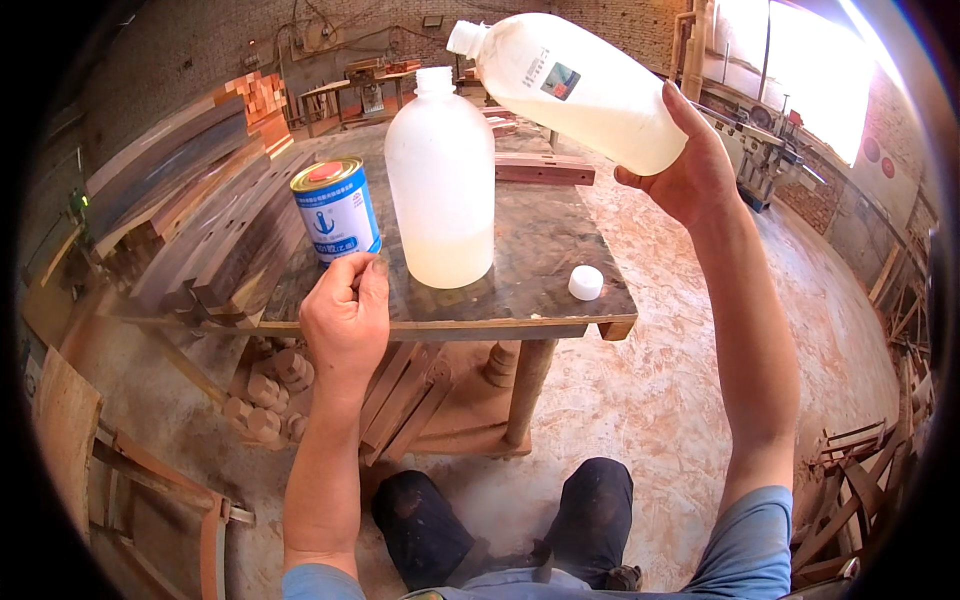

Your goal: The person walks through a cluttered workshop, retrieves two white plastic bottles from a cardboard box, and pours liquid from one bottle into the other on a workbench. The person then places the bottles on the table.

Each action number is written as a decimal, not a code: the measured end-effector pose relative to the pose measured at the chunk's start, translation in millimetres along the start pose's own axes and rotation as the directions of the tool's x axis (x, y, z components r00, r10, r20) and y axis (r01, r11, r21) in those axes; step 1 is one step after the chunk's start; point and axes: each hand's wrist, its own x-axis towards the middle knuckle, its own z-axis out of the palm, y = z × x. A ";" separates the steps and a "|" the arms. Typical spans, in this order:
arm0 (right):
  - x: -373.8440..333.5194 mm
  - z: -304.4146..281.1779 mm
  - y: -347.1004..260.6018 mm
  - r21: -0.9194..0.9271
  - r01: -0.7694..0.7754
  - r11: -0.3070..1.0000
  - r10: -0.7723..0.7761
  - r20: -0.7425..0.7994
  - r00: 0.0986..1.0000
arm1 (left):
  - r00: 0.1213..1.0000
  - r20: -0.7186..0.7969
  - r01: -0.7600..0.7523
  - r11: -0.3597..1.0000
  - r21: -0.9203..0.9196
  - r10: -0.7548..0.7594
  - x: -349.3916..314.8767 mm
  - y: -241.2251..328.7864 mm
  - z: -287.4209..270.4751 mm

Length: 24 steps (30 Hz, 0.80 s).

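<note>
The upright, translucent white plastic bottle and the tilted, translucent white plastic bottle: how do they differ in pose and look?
Pose: the upright, translucent white plastic bottle stands on the dark tabletop; the tilted, translucent white plastic bottle is raised in the right hand's grip, neck toward the upper left.
Look: the tilted bottle shows a small dark printed patch; the upright bottle shows none on its visible side.
Shared: both have narrow necks and contain pale yellowish liquid.

blue-and-white can (345, 218) with red lid (325, 172), milky-white standing bottle (440, 165), pale yellow liquid (450, 260), white cap (586, 283)

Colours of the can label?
Blue and white; the can label shows best in the head view.
</note>
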 end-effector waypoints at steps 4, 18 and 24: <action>2.5 -0.5 -5.2 -0.054 0.006 0.999 -0.006 -0.004 1.000 | 1.000 -0.006 -0.011 1.000 0.012 0.011 0.4 0.9 0.1; 7.5 -4.5 -16.3 -0.164 0.048 0.985 -0.043 0.037 0.998 | 0.999 -0.021 -0.034 0.999 0.007 0.035 0.6 0.5 0.6; 8.0 -2.2 -21.4 -0.198 0.041 0.979 -0.033 0.045 0.998 | 1.000 -0.014 -0.019 1.000 0.013 0.019 0.2 0.4 0.1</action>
